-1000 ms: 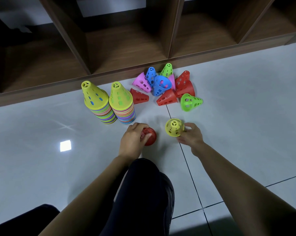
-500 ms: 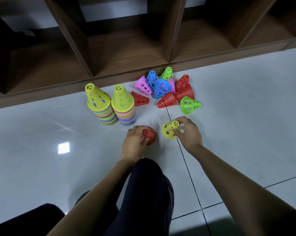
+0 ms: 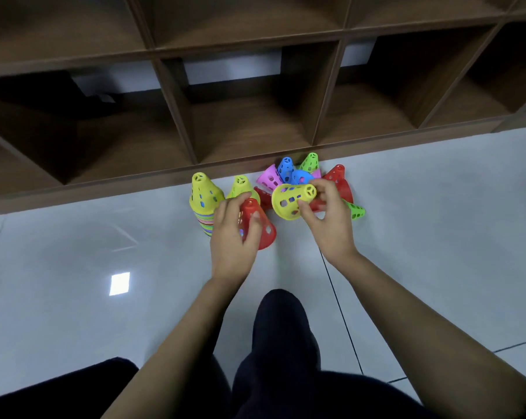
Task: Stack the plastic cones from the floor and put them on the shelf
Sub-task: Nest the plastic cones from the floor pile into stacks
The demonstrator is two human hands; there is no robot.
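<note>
A red perforated plastic cone is pinched upright in the grip of the left hand, raised off the pale tiled floor. A yellow perforated plastic cone is clasped sideways by the right hand. Behind them two multicoloured stacks of cones are partly screened by the left hand. The loose pile of pink, blue, green and red cones is half hidden, perhaps touching the brown wooden shelf.
</note>
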